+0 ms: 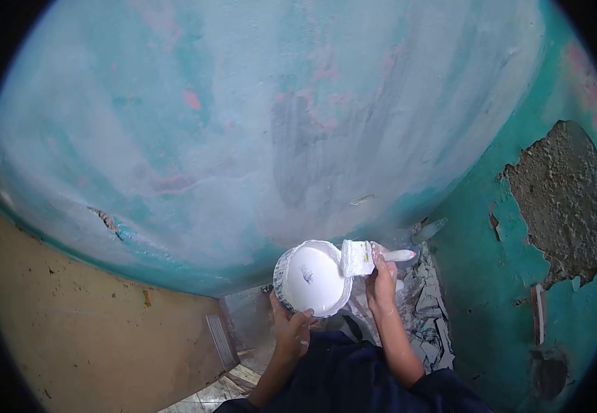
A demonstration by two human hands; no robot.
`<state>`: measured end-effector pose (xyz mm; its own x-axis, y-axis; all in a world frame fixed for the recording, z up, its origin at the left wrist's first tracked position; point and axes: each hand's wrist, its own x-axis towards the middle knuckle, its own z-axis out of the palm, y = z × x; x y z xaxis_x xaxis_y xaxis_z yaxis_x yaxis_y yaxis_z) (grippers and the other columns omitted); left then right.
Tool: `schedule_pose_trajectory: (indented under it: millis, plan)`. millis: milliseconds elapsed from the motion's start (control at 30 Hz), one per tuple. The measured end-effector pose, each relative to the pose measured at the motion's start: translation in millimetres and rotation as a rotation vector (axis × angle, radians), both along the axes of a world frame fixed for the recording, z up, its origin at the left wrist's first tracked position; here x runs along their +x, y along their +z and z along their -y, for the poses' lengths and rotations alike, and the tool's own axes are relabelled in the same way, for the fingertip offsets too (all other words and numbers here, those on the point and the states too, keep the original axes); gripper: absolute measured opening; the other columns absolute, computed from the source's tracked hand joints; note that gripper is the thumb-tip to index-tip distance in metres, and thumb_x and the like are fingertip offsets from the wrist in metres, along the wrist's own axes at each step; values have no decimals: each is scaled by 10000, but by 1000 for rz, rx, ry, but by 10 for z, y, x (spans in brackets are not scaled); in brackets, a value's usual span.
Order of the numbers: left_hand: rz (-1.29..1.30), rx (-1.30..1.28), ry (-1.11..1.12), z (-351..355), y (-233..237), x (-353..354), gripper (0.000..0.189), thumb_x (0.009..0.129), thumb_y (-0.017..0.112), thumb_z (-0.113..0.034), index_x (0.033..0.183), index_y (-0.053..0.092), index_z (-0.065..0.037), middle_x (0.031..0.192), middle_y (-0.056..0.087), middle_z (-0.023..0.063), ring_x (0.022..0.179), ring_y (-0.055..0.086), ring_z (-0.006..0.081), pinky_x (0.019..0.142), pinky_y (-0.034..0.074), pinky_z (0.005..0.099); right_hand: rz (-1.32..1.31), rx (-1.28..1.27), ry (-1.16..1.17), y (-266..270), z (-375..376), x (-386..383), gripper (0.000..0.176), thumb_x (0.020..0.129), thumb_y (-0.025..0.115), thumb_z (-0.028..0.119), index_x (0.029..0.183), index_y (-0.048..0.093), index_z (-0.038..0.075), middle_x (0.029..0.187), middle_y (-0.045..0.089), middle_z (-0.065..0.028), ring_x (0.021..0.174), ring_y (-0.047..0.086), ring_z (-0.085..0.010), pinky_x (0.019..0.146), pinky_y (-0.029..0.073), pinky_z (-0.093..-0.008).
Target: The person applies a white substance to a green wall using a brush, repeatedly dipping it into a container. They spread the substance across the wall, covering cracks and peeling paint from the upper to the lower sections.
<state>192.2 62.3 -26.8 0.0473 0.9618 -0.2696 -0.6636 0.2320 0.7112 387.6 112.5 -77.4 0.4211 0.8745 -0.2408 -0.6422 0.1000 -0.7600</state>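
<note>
My left hand (291,329) grips the near left side of a round tub of white paint (316,279), with the thumb over its rim. A wide brush (357,258), coated in white, is in my right hand (382,281). Its head touches or sits just beside the tub's right rim, and its pale handle points right. Beyond both hands rises a teal wall (298,138) with whitish streaks and pink patches.
On the right, a teal wall (477,275) has a large bare patch of rough plaster (563,199). Broken flakes and rubble (429,303) lie on the floor below. A tan panel (106,310) stands at the left, near a slatted vent (222,341).
</note>
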Motion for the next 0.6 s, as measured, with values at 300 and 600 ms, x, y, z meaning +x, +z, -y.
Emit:
schedule_pose_trajectory:
  millis: [300,600]
  plan:
    - [32,-41,1,-364,109,460,803,717,591,66,1424,252,-102,1310,451,129,1228,493,268,1010,456,420,-2,32,7,148,-341,704,292,994,564,185,1244,535,35,1065,616,-20,909,558,-113,739,440,-271]
    - [52,-93,-10,-532,155,912,740,760,576,26,1416,264,-117,1290,463,132,1192,518,279,936,527,449,-279,100,58,155,-366,965,267,996,567,251,1187,555,64,1072,612,-49,895,556,-167,810,464,-305]
